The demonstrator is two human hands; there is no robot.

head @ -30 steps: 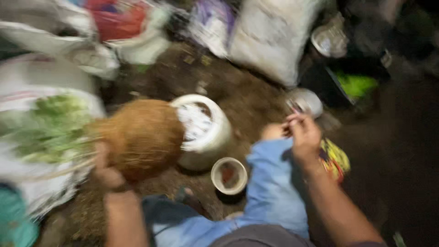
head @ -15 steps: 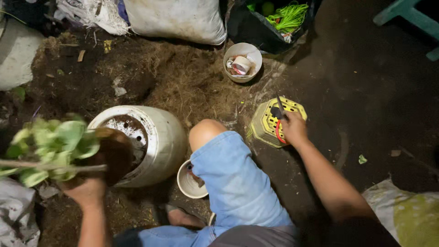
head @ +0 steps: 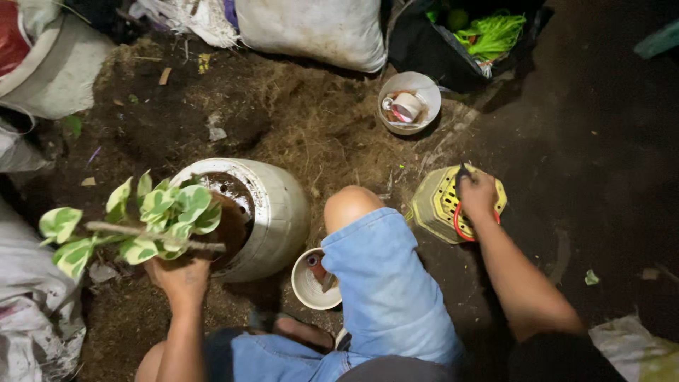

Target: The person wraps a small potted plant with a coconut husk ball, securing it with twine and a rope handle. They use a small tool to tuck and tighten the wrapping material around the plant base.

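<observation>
Head view: you're squatting over dark ground (head: 601,141), w/ a patch of loose soil and dry fibre (head: 297,134) spreading across the upper left and middle. Light is low; the right side is sitting mostly in shadow.

Your left hand (head: 182,272) is gripping, fingers closed, a rooted plant cutting (head: 141,223) w/ green-and-cream leaves on a thin stem that's lying roughly level out to the left. The root end is sitting at the mouth of a white pot (head: 272,212), which is lying tipped on its side w/ the opening facing left, dark inside.

Your right hand (head: 477,194) is resting on a yellow slotted basket (head: 435,205) just right of your knee, fingers curled on scissors w/ a red handle (head: 460,223); can't tell how firmly it's clamping them.

A small white bowl (head: 308,286) is sitting btwn the pot and your denim-clad leg (head: 385,290), touching both as far as it shows. Another white bowl (head: 410,102) w/ small bits in it is sitting farther up, well apart.

Edges: white sacks (head: 311,28) are lining the top and left (head: 35,318), and a dark bag w/ green material (head: 491,32) is at top right. Open room is lying mostly to the right of the basket, on the bare dark ground.
</observation>
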